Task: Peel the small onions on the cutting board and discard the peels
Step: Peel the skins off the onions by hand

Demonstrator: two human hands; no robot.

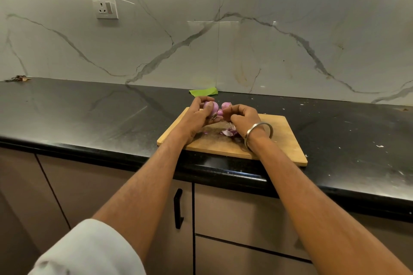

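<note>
Fingers (204,98) of my left hand (196,118) are curled round a small purple onion (212,107), the thumb pressed along its near side, so that hand is grasping it above the far edge of the cutting board (279,140). My right hand (242,118) sits just beside it, fingers bent inward with the tips gathered close to the left hand's onion; I cannot tell whether they pinch a strip of peel or hold nothing. A second onion (226,105) shows just past the right hand's knuckles, touching or nearly touching the first; I cannot say which hand, if either, carries it. Loose purple peels (229,133) lie on the board under and between both wrists. A metal bangle (259,133) rings my right wrist. The board rests on a black countertop (89,114), its near corner reaching the counter's front edge. A green scrap (203,91) lies against the marble backsplash (223,40) behind the hands, and a wall socket (105,6) is up on the left.
</note>
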